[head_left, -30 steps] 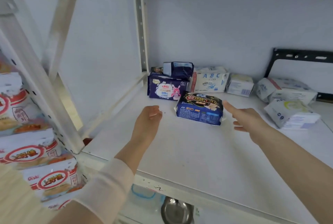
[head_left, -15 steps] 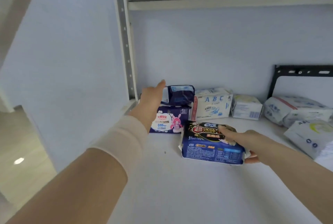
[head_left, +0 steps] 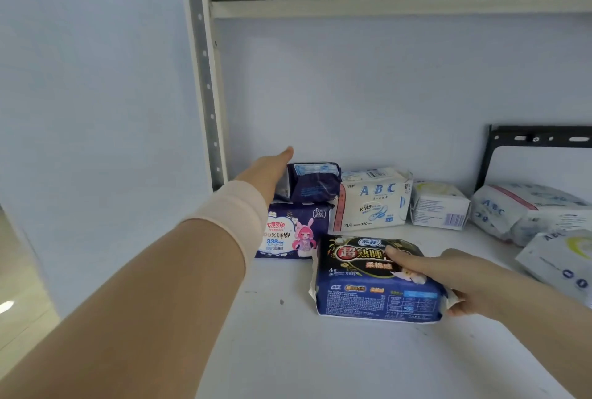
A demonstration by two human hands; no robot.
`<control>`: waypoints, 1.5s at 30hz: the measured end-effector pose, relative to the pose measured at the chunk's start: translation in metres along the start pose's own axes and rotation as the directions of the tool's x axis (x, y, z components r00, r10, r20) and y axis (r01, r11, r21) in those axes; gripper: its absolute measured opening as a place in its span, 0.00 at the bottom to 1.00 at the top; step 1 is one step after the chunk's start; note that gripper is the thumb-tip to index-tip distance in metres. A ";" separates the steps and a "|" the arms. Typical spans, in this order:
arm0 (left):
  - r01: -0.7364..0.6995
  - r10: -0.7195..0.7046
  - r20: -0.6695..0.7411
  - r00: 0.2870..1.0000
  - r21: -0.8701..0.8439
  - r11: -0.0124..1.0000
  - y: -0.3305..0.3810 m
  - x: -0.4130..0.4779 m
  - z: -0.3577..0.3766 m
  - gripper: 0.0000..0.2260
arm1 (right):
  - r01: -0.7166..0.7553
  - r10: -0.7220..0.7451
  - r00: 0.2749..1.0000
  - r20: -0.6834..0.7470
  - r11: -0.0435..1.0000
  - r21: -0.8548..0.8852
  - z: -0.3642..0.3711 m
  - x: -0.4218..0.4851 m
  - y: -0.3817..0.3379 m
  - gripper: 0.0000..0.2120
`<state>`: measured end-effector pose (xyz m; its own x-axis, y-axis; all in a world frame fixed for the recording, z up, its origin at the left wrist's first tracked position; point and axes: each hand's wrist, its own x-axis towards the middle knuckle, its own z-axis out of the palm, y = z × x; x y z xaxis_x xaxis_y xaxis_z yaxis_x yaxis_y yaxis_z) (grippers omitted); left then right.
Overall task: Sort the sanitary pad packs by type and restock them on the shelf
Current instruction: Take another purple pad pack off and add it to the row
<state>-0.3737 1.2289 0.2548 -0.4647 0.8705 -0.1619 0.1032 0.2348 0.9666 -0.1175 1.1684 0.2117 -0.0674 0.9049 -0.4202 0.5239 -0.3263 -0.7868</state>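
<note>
Shelf [head_left: 320,360]: white board, lightly scuffed, with a few dark specks near its middle; a perforated upright [head_left: 205,84] stands at the back left corner.
Dark blue pack [head_left: 374,283]: lies flat toward the front of the shelf, glossy black and blue wrapper with red and gold characters on top and a blue panel of small print on its near face; its left seam is crinkled.
Right hand [head_left: 448,276]: grips the dark blue pack at its right end, thumb [head_left: 397,254] pressed on the top face, the other fingers wrapped under the right edge.
Purple pack [head_left: 293,233]: stands at the back left, printed with a pink-haired cartoon figure with rabbit ears and "338mm"; just behind the dark blue pack.
Small navy pack [head_left: 315,185]: rests on top of the purple pack, wrapper wrinkled, with a pale blue strip along its upper edge.
Left hand [head_left: 267,171]: reaches to the left side of the small navy pack, thumb extended upward; the fingers are hidden behind the pack, so whether it grips cannot be told.
Wrist wrap [head_left: 234,216]: pale band around the left wrist.
White ABC pack [head_left: 371,203]: upright against the back wall, just right of the purple pack, blue letters, red side strip.
Small white pack [head_left: 440,209]: beside the ABC pack, barcode facing front.
Other white packs [head_left: 525,212]: piled loosely at the far right, tilted.
Black bracket [head_left: 538,139]: on the wall behind the right pile.
</note>
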 end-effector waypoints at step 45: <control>0.080 0.010 0.264 0.964 -0.328 0.941 0.004 -0.049 -0.015 0.06 | -0.036 -0.005 0.995 0.097 0.908 0.417 0.004 -0.018 0.008 0.22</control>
<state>-0.3635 1.1807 0.2694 -0.2150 0.9562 -0.1989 -0.2289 0.1486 0.9620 -0.1154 1.1487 0.2116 -0.1523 0.8759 -0.4579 0.1236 -0.4428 -0.8881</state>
